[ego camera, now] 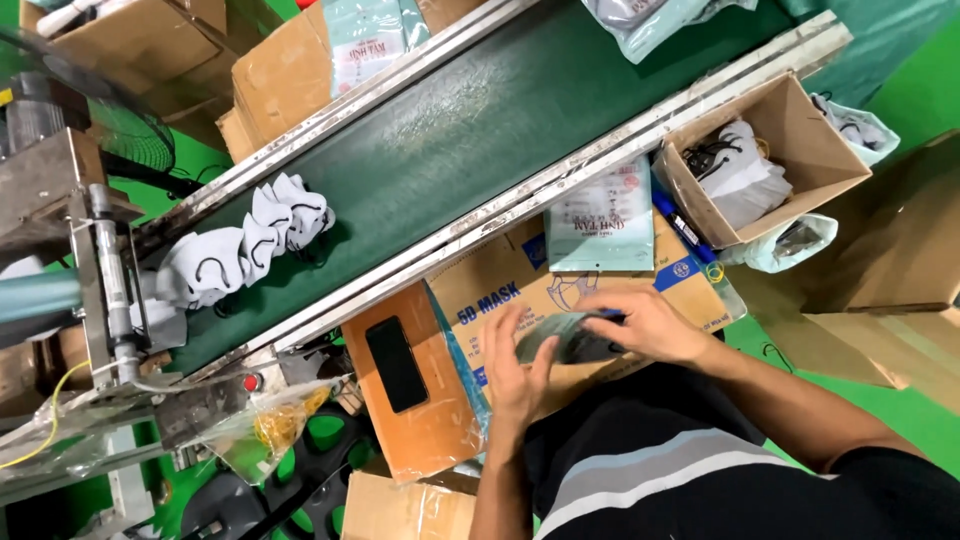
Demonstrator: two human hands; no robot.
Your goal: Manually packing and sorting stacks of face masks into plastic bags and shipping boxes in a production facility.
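Presently, the items stood as follows, from left to right.

Machine frame (95, 250), metal, at nine o'clock: a fan guard sat above it; its purpose could not be read.

Loose white face masks (250, 245), black ear loops, heaped on the dark green conveyor belt (470, 130) toward nine o'clock; not yet gathered or bagged, by the look of it.

Black phone (396, 364), flat on an orange cardboard sheet (420, 400) near six o'clock.

Left hand (515, 365): fingers curled against the near end of a dark mask stack (570, 340) in clear film, pressing it rather than fully enclosing it.

Right hand (645, 325): closed over the far end of the same stack, which lay on a printed carton (520, 285) in front of the person, just right of centre. I judged this pack to be mid-way, held but not set aside.

Finished pale green mask pouch (602, 222), flat at twelve o'clock of the hands; apparently done.

Open cardboard box (800, 130) at two o'clock, holding more white masks.

Obscured: the stack's count and whether its film was sealed; the pouches at the top edge were cut off.
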